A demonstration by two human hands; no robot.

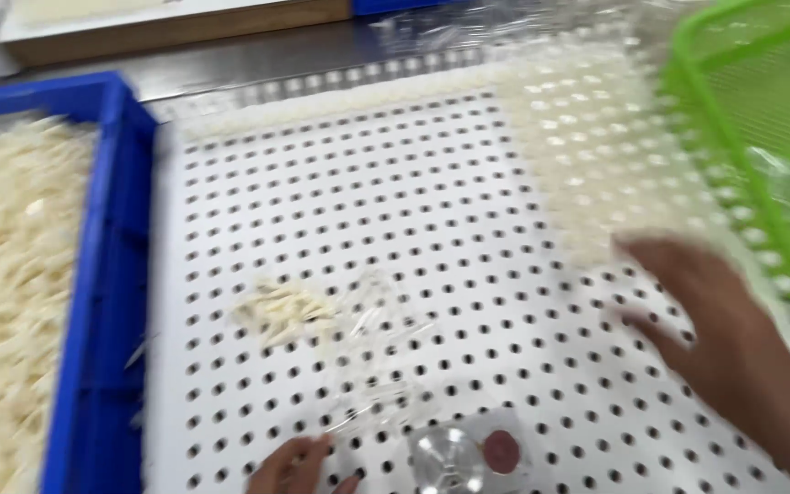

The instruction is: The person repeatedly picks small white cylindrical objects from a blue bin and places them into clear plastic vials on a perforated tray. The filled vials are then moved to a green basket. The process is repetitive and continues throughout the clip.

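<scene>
From the head camera, the right hand lies flat and open, blurred, on the white perforated board, holding nothing. The left hand curls at the bottom edge beside a clear plastic piece; its grip is unclear. A small pile of pale sticks lies between them.

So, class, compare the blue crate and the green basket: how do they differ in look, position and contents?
The blue crate has solid walls; the green basket has open mesh walls. The blue crate sits at the left of the white perforated board, the green basket at the upper right. The blue crate is heaped with pale slivers; the green basket shows none. Both are plastic bins with bright, straight rims.
</scene>
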